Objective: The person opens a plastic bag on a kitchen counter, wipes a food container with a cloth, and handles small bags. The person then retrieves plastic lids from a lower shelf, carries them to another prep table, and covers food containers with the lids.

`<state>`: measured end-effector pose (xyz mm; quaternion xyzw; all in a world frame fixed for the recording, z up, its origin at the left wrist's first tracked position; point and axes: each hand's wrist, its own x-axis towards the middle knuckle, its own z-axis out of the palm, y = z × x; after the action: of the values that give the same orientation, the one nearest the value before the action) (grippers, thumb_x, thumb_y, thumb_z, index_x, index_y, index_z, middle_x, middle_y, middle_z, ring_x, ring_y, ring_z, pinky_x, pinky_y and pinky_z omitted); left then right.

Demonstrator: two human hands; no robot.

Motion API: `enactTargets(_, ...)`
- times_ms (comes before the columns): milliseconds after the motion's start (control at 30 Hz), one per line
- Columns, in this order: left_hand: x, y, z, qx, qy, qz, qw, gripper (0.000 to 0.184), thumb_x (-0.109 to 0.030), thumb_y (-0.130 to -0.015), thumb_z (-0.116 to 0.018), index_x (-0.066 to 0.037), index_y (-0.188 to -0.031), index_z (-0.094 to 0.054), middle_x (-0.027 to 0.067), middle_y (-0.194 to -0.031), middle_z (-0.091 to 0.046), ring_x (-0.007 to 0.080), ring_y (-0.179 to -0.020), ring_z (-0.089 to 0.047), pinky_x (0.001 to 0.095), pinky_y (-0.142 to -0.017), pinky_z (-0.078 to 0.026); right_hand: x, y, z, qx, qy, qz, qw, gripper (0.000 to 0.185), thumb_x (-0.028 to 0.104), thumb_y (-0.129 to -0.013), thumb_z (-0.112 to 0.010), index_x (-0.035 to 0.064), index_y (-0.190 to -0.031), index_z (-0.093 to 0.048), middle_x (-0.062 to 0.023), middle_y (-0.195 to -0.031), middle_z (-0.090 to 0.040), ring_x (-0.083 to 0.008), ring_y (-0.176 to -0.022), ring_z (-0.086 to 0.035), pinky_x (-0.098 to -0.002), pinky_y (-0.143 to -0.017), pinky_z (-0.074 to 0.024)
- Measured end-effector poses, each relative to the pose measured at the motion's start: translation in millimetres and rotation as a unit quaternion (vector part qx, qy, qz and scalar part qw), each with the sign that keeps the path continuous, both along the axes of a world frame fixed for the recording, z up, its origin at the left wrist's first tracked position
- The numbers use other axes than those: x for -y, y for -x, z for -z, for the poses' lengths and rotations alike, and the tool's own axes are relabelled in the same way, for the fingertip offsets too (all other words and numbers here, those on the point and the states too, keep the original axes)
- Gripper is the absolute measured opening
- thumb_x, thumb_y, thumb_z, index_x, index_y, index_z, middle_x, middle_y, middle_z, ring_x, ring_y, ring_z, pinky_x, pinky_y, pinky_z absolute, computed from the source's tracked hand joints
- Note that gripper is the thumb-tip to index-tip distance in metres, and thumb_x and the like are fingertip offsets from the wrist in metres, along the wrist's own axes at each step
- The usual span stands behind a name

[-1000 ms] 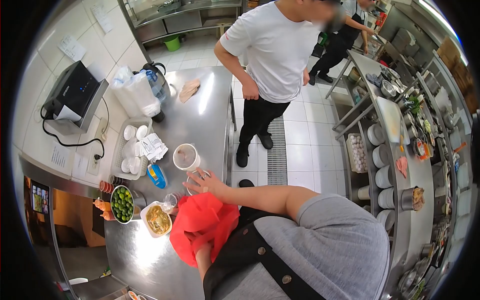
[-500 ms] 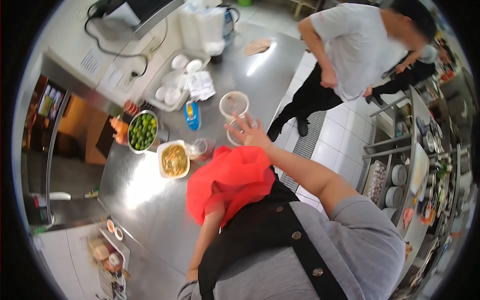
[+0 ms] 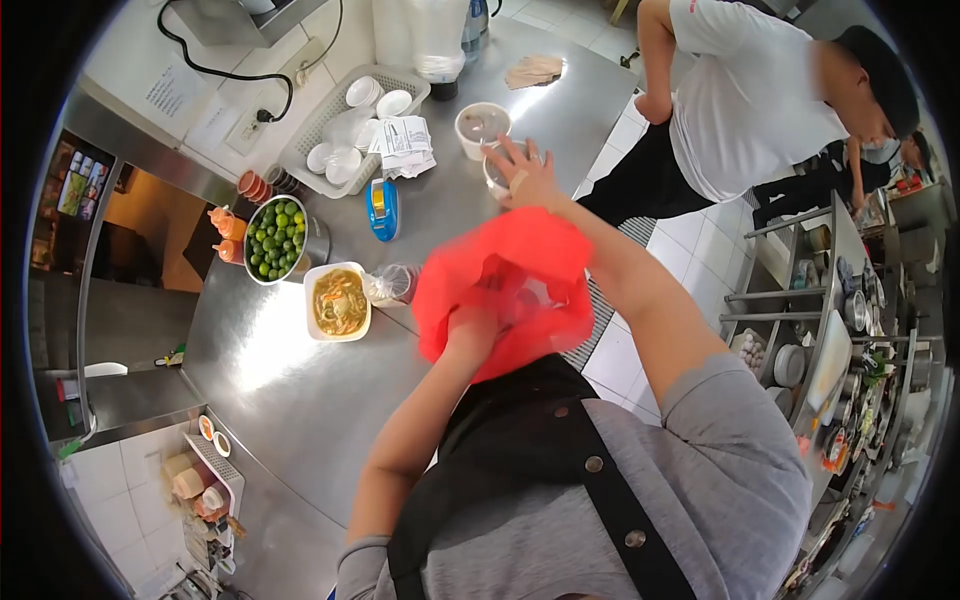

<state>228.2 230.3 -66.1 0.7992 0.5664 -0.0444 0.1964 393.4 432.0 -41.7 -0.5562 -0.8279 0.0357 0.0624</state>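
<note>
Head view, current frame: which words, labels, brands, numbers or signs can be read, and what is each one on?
No text is readable.
Wall sheet: printed lines, too small.
White packets: print, too small and blurred.
Screen at far left: too small to make out any text.
Co-worker's white sleeve: red marking at the picture's edge, unreadable.

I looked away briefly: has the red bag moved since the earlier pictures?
Yes: the red bag has shifted away from the white bowl; a gap now shows between them.
</note>
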Motion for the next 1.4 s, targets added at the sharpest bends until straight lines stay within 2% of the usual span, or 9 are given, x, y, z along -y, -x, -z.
enactTargets(100, -53, -14, 8, -0.038, 0.116, -0.001, 0.992, 0.058, -0.046, -0.087, -0.055, -0.002, -0.125, -0.052, 0.0242, -0.114, -0.059, 0.0358, -0.102, -0.061, 0.0451, -0.083, -0.051, -42, -15, 0, 0.019, 0.025, 0.017, 0.999, 0.082, 0.038, -0.077, -0.067, 0.0354, -0.146, -0.023, -0.0007, -0.155, -0.015, -0.047, -0.137, -0.02, -0.0667, -0.105, -0.0204)
enactTargets(200, -90, -17, 57, 0.076, -0.082, -0.068, 0.991, 0.061, -0.043, -0.087, -0.056, -0.004, -0.133, -0.044, 0.0211, -0.129, -0.052, 0.0351, -0.121, -0.048, 0.042, -0.101, -0.04, -81, -30, -1, 0.02, 0.041, 0.018, 0.999, 0.082, 0.042, -0.077, -0.065, 0.0367, -0.146, -0.021, 0.0014, -0.155, -0.014, -0.0461, -0.138, -0.018, -0.0663, -0.107, -0.018)
enactTargets(500, -186, -27, 56, 0.016, -0.03, -0.095, 0.995, 0.055, -0.038, -0.088, -0.056, -0.004, -0.13, -0.048, 0.0213, -0.125, -0.054, 0.0359, -0.118, -0.05, 0.0429, -0.099, -0.041, -166, -80, -7, 0.014, 0.054, -0.087, 0.995, 0.088, 0.03, -0.074, -0.073, 0.04, -0.145, -0.021, -0.0025, -0.157, -0.007, -0.0453, -0.139, -0.014, -0.0649, -0.109, -0.0161)
enactTargets(800, -202, -24, 53, 0.004, -0.017, -0.116, 0.993, 0.049, -0.033, -0.088, -0.055, -0.004, -0.127, -0.051, 0.0215, -0.121, -0.056, 0.0366, -0.115, -0.052, 0.0438, -0.098, -0.041, -194, -100, 16, -0.054, -0.007, -0.043, 0.998, 0.091, 0.04, -0.069, -0.076, 0.0414, -0.144, -0.024, -0.0126, -0.156, -0.009, -0.0477, -0.139, -0.011, -0.0666, -0.106, -0.0169)
enactTargets(1000, -163, -29, 52, 0.007, -0.102, -0.13, 0.986, 0.045, -0.03, -0.089, -0.054, -0.004, -0.125, -0.053, 0.0217, -0.119, -0.057, 0.0371, -0.113, -0.053, 0.0444, -0.097, -0.042, -222, -79, -18, 0.018, 0.046, -0.021, 0.999, 0.102, 0.053, -0.064, -0.077, 0.0253, -0.146, -0.024, -0.015, -0.154, -0.016, -0.0456, -0.139, -0.014, -0.0598, -0.109, -0.0181)
enactTargets(1100, -151, -25, 47, 0.006, -0.186, -0.124, 0.975, 0.043, -0.028, -0.089, -0.054, -0.004, -0.124, -0.054, 0.0217, -0.118, -0.058, 0.0374, -0.112, -0.053, 0.0447, -0.096, -0.042, -263, -51, -10, -0.121, -0.015, -0.049, 0.991, 0.114, 0.053, -0.056, -0.081, 0.0161, -0.147, -0.023, -0.0183, -0.151, -0.021, -0.0485, -0.137, -0.017, -0.063, -0.106, -0.0212)
enactTargets(1200, -134, -22, 34, 0.004, -0.26, -0.102, 0.96, 0.041, -0.027, -0.089, -0.054, -0.004, -0.123, -0.055, 0.0218, -0.117, -0.059, 0.0377, -0.112, -0.054, 0.045, -0.096, -0.042, -277, -18, -13, -0.091, 0.017, 0.01, 0.996, 0.109, 0.053, -0.054, -0.083, 0.0123, -0.141, -0.032, -0.0246, -0.145, -0.028, -0.0502, -0.129, -0.031, -0.0546, -0.104, -0.032)
enactTargets(1300, -124, -31, -54, 0.0, 0.197, -0.109, 0.974, 0.031, -0.027, -0.087, -0.058, -0.002, -0.105, -0.064, 0.0228, -0.095, -0.065, 0.0368, -0.091, -0.062, 0.0447, -0.083, -0.048, -302, -3, 2, -0.056, 0.149, 0.074, 0.985, 0.11, 0.046, -0.051, -0.084, 0.0087, -0.14, -0.032, -0.0289, -0.138, -0.035, -0.052, -0.121, -0.041, -0.051, -0.098, -0.0399)
enactTargets(1400, -112, -18, -152, 0.201, 0.156, -0.035, 0.966, 0.028, -0.026, -0.087, -0.059, 0.0, -0.097, -0.065, 0.0209, -0.085, -0.065, 0.0342, -0.081, -0.064, 0.0419, -0.073, -0.05, -309, -4, -14, -0.031, 0.144, 0.052, 0.988, 0.11, 0.039, -0.051, -0.082, 0.007, -0.142, -0.03, -0.0285, -0.134, -0.041, -0.0466, -0.12, -0.045, -0.0455, -0.098, -0.0425)
